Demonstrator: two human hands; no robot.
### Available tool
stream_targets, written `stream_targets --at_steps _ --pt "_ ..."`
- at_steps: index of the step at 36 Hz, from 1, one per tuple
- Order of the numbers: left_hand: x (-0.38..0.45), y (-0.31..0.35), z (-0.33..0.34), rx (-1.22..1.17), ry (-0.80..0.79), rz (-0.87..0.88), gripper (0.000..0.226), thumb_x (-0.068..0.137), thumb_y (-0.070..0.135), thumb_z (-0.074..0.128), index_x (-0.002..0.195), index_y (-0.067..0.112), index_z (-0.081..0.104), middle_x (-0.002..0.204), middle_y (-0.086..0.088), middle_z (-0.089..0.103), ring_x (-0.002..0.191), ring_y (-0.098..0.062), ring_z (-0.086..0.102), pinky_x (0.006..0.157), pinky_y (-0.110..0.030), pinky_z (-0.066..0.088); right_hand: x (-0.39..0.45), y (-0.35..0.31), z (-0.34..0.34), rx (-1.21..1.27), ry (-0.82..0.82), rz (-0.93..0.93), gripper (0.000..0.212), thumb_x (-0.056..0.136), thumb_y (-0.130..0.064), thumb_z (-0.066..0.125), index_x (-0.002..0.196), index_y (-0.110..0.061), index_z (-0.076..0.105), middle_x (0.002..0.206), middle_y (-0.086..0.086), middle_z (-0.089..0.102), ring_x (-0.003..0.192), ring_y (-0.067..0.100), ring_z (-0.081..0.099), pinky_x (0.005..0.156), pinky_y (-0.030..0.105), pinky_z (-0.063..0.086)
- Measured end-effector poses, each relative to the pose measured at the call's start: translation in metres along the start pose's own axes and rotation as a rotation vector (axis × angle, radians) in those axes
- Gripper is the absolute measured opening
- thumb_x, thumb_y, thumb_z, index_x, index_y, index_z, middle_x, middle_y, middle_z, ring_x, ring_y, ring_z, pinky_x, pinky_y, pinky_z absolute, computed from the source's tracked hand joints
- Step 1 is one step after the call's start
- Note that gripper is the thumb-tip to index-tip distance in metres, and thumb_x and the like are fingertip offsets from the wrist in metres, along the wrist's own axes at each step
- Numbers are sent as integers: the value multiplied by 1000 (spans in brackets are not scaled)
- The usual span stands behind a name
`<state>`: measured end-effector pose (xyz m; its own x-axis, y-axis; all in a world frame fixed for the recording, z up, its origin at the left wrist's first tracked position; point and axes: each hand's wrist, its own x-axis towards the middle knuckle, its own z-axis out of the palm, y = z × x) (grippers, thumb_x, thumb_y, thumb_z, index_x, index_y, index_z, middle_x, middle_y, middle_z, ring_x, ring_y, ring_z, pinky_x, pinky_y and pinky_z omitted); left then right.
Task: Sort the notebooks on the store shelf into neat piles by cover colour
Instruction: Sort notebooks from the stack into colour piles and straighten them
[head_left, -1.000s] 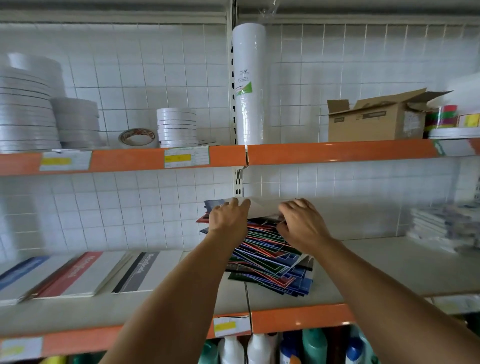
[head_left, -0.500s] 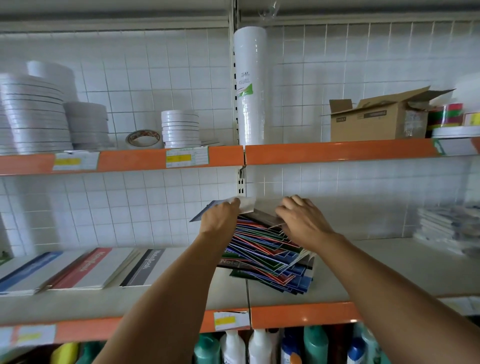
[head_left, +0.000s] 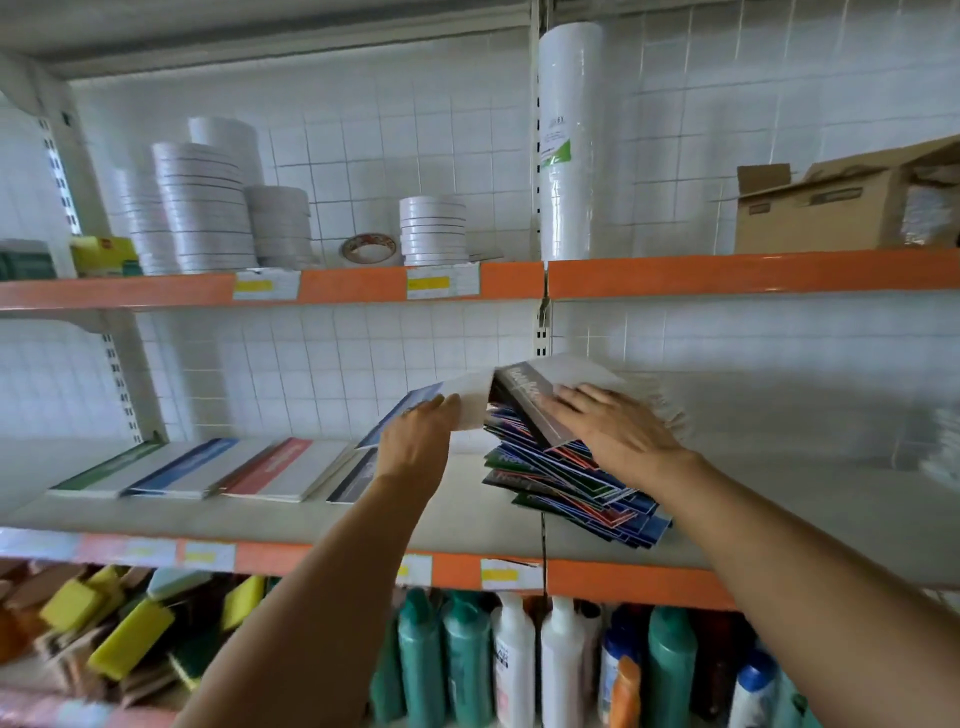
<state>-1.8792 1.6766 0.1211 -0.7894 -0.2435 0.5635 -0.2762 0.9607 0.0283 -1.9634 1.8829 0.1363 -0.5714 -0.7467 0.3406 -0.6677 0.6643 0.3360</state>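
A messy fanned heap of notebooks (head_left: 571, 483) with blue, red, green and dark covers lies on the middle shelf (head_left: 779, 499). My right hand (head_left: 613, 431) presses flat on the dark-covered notebook on top of it. My left hand (head_left: 421, 431) grips a blue-striped white notebook (head_left: 452, 400) and holds it lifted just left of the heap. To the left lie sorted notebooks side by side: green (head_left: 104, 470), blue (head_left: 182, 467), red (head_left: 270, 467) and dark (head_left: 353, 478).
The upper shelf holds white tape rolls (head_left: 197, 208), a tall white roll (head_left: 569, 140) and an open cardboard box (head_left: 841, 208). Bottles (head_left: 514, 665) and sponges (head_left: 130, 639) fill the shelf below. More paper goods sit blurred at the far right.
My left hand has drawn the blue-striped notebook off the heap and carried it left. The view has swung left, showing the green notebook. My right hand now lies flatter on the heap.
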Motion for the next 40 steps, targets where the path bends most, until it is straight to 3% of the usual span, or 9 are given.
stream_targets --at_steps 7,10,14,18,23,30,34,40 --pt "-45 -51 -4 -67 2 -71 39 95 3 47 133 8 54 130 -15 57 113 -35 58 88 -42 48 10 -52 -10 4 12 -68 75 94 10 36 153 -26 7 161 3 8 143 25 21 112 39 32" --pt "-62 -75 -6 0 -39 -112 38 97 10 45 134 13 52 130 -8 57 114 -30 57 85 -39 48 18 -79 -17 42 0 -96 72 94 9 35 153 -26 12 160 1 8 143 24 20 111 36 31" --pt "-79 -114 -10 -53 35 -100 32 85 -2 53 112 7 68 106 -15 67 90 -35 67 64 -40 53 38 -119 -13 70 42 -127 82 86 13 42 152 -26 14 160 2 12 142 23 24 111 35 32" --pt "-95 -159 -11 61 -125 -167 41 98 9 39 138 15 46 137 -7 51 121 -27 52 90 -37 45 54 -165 -2 133 23 -100 82 86 14 38 153 -28 13 160 2 12 143 22 22 113 34 30" --pt "-116 -219 -15 70 -181 -177 45 96 3 37 139 15 43 138 -7 50 122 -26 52 92 -37 47 69 -220 11 189 -77 -48 84 85 16 37 153 -26 11 160 2 10 142 23 23 105 33 34" --pt "-133 -287 -14 66 -219 -198 47 96 5 41 142 17 40 141 -5 48 123 -26 51 92 -37 45 92 -272 26 201 -99 11 75 90 12 38 152 -25 15 159 3 15 141 23 27 109 33 34" --pt "-137 -312 -8 53 -243 -216 47 96 4 40 141 17 41 140 -7 49 123 -27 52 94 -37 46 103 -286 29 200 -102 56 80 86 14 41 152 -24 15 159 4 15 140 24 27 108 32 34" --pt "-125 -324 8 51 -250 -205 54 96 4 39 146 22 33 146 -1 43 127 -24 48 97 -35 43 117 -279 40 163 -106 145 71 90 9 38 151 -22 18 157 5 20 137 24 32 106 32 36"
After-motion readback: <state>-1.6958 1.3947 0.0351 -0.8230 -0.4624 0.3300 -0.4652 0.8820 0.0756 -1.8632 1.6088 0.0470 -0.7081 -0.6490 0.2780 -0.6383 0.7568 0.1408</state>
